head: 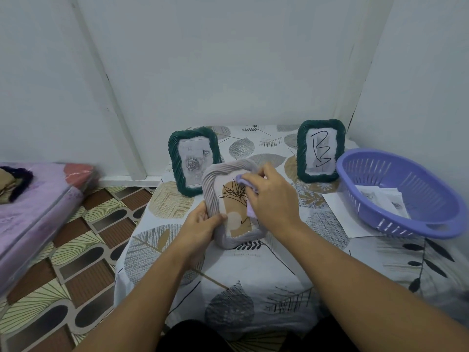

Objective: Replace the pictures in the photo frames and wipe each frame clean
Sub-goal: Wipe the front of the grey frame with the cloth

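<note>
You see a purple plastic basket (396,174) on the leaf-print tablecloth (253,288), a purple mattress (38,207) left.

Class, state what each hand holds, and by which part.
Left hand grips the pale frame by its lower left edge; right hand holds a bunched lilac cloth.
</note>
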Demonstrator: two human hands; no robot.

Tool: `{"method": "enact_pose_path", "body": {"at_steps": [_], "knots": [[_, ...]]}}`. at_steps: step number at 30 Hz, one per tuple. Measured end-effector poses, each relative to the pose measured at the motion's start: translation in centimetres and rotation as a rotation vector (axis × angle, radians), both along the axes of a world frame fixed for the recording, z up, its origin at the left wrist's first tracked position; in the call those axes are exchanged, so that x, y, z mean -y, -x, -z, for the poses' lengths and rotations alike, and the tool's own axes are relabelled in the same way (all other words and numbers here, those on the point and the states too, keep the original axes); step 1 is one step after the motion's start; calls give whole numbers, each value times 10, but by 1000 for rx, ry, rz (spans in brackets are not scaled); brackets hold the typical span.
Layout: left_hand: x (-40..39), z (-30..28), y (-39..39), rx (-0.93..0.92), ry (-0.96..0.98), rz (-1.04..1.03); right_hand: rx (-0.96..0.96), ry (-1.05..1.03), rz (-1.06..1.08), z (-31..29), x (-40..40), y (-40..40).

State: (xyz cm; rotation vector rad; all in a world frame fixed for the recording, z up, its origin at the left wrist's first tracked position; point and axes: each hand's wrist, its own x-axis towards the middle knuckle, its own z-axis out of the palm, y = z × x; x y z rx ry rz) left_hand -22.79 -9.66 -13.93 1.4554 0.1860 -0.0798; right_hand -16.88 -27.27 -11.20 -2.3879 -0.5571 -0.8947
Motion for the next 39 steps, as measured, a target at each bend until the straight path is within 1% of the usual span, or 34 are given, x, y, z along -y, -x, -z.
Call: {"method": "enact_pose_path", "body": {"at_steps": [3,7,13,19,24,31,35,39], "knots": [[0,1,-1,2,-1,-2,-1,-17,17,2,-2,1],[0,1,-1,7,-1,4,3,26,-12,15,0,14],[0,2,-1,4,-6,-9,17,-5,41,7,4,5],[1,0,0,11,15,10,-11,-1,-12,24,8,22],[1,0,0,12,10,10,-1,-36,28,14,8,9],[1,1,0,13,5,6,0,-22,-12,24,10,17],[1,2,-1,15,3,4,-3,-75,28,19,9,13],[0,2,-1,18,-3,8,-5,-24,-33,29,9,25]]}}
